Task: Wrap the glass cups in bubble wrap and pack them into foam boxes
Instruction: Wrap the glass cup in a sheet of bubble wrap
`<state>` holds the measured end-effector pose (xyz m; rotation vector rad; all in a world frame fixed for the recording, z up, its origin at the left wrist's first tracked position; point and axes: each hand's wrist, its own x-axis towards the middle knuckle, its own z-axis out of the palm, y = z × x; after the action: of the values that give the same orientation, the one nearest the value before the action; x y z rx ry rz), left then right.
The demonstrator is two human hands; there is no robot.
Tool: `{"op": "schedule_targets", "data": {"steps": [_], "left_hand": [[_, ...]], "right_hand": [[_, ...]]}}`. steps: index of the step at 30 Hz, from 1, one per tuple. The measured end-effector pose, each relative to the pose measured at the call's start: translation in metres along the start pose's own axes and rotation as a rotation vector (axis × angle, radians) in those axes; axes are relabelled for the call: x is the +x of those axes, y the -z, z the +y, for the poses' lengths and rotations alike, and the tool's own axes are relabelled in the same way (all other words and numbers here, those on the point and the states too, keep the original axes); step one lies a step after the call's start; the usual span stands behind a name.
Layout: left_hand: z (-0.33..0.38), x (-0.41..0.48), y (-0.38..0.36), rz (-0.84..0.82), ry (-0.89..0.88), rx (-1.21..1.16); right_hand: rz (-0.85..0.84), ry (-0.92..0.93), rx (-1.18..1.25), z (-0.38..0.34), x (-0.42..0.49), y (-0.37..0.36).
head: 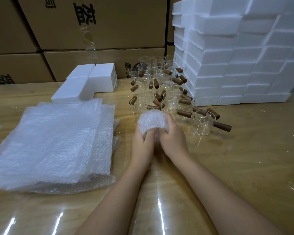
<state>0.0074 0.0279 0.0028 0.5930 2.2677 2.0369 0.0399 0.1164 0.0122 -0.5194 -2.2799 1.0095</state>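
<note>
A bubble-wrapped bundle [152, 122] sits between both hands at the middle of the table; whatever is inside is hidden by the wrap. My left hand [142, 146] grips its left underside and my right hand [172, 139] grips its right side, fingers curled into the wrap. Just behind stand several clear glass cups with brown wooden handles [161, 92]; the nearest cup [204, 123] is to the right of my hands. A stack of bubble wrap sheets [54, 143] lies to the left.
Several white foam boxes [92, 82] sit at the back left of the wooden table [244, 150]. A tall stack of foam boxes [236, 56] fills the right rear. Cardboard cartons [92, 31] form a wall behind everything.
</note>
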Motion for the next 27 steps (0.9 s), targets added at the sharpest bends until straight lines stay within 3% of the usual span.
{"op": "schedule_targets", "data": {"steps": [4, 10, 18, 22, 25, 27], "left_hand": [[-0.006, 0.004, 0.0, 0.02, 0.01, 0.044], [-0.01, 0.008, 0.005, 0.143, 0.017, 0.047], [-0.009, 0.002, 0.002, 0.186, -0.092, 0.171], [-0.006, 0.0, 0.001, 0.111, -0.053, 0.07], [-0.006, 0.001, -0.001, 0.025, 0.031, 0.001], [-0.007, 0.003, -0.003, -0.009, 0.007, 0.074]], "right_hand": [[-0.059, 0.036, 0.017, 0.003, 0.0, -0.001], [0.075, 0.351, -0.261, -0.006, -0.006, 0.001], [0.198, 0.342, -0.265, -0.009, -0.004, 0.004], [0.207, 0.194, -0.125, -0.008, -0.001, 0.004], [0.154, -0.09, 0.204, -0.004, 0.004, 0.005], [0.136, -0.153, 0.342, -0.004, 0.005, 0.001]]}}
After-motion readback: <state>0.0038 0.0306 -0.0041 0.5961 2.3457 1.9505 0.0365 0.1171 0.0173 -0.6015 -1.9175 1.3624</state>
